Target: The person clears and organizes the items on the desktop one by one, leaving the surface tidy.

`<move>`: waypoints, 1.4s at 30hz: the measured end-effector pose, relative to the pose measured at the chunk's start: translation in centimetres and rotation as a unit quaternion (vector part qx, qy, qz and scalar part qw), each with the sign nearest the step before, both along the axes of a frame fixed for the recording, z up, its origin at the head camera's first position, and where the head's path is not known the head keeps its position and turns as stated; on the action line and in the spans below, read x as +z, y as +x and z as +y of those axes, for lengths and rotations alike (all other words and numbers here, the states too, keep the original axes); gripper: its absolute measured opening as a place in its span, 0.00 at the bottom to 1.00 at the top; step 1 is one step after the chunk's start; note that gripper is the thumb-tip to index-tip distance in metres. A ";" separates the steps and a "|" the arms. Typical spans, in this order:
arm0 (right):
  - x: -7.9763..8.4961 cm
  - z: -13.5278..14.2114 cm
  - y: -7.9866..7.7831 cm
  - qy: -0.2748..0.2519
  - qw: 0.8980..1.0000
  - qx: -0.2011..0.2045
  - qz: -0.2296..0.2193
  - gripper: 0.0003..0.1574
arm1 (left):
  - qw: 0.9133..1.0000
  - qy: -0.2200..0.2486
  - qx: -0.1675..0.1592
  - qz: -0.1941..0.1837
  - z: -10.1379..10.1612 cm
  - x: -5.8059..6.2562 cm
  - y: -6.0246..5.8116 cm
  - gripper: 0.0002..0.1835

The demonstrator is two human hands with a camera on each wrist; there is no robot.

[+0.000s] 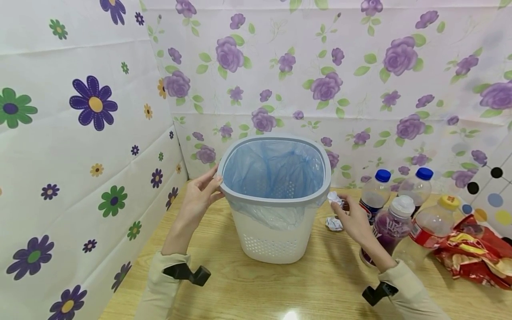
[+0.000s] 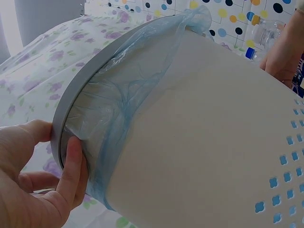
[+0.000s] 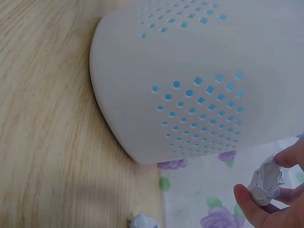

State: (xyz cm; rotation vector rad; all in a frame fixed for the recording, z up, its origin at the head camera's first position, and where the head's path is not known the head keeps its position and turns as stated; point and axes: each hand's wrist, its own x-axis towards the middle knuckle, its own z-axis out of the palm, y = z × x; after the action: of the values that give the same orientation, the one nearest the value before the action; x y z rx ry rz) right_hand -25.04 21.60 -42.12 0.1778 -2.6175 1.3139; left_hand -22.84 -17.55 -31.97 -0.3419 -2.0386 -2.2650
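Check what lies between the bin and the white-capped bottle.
In the head view, the right hand, holding a crumpled paper ball, is between the bin and the white-capped bottle; a second paper ball lies on the table there.

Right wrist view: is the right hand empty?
No, the right hand pinches a crumpled white paper ball between its thumb and fingers.

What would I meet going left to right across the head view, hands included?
Left hand, lined bin, loose crumpled paper, right hand, first blue cap, white cap, second blue cap, yellow cap, red packet.
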 end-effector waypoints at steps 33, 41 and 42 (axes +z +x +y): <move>2.8 -0.5 0.6 -0.076 0.992 -0.028 0.096 0.28 | 1.000 -0.006 -0.004 0.003 -0.1 0.0 0.1 0.29; 3.9 -0.5 1.0 -0.080 0.990 -0.028 0.113 0.26 | 1.000 -0.003 -0.008 0.001 -0.1 0.0 0.1 0.29; 4.0 -0.4 1.0 -0.079 0.990 -0.029 0.116 0.26 | 1.000 -0.004 -0.008 0.001 -0.1 0.0 0.1 0.29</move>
State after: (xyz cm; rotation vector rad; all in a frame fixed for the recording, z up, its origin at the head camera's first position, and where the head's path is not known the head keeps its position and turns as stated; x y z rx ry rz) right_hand -24.03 21.15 -38.10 0.2131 -2.3004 1.3823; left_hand -22.74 -17.65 -31.93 -0.3607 -2.0525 -2.2645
